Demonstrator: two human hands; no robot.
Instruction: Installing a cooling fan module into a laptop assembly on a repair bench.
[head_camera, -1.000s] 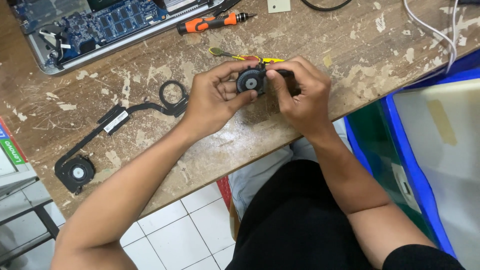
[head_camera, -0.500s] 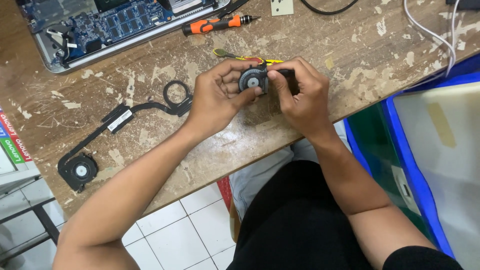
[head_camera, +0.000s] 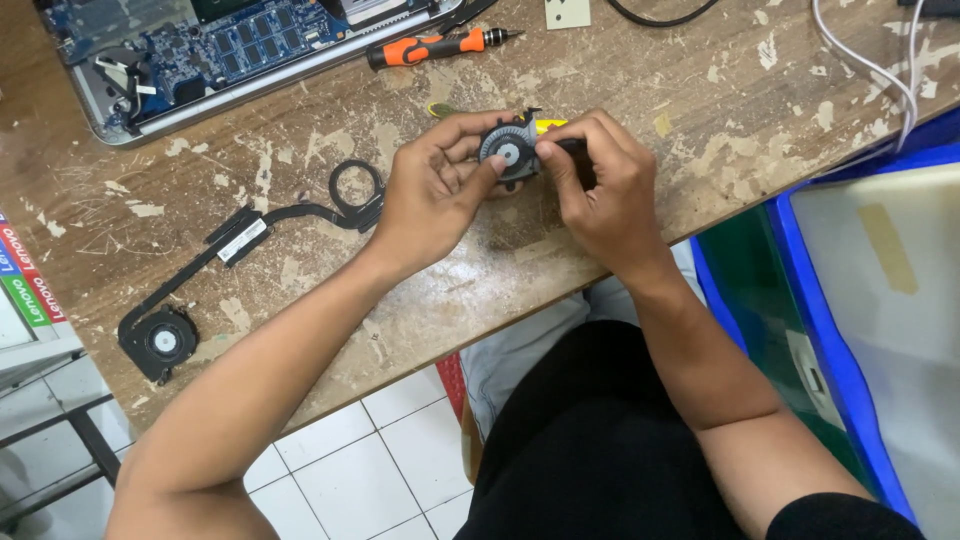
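Seen from above at a scarred wooden workbench (head_camera: 700, 90): small round black cooling fan (head_camera: 508, 152) held just over the bench top, well inside the near edge. Left hand (head_camera: 435, 195) curled around the fan's left side, thumb tip pressed to the pale hub. Right hand (head_camera: 600, 185) closed on the fan's right side, fingers (head_camera: 585, 130) folded tight over it; possibly also pinching a thin tool with a yellow part (head_camera: 550, 126) showing just behind, though hard to tell at this angle. Open bench between the hands and the near edge. To the left, well apart, a black heat pipe with a second fan (head_camera: 160, 340) lying close to the near edge. Behind, an orange-and-black screwdriver (head_camera: 435, 46) and an opened laptop chassis (head_camera: 200, 55) at the far edge. To the right, a blue-rimmed bin (head_camera: 800, 270) butting against the bench end.
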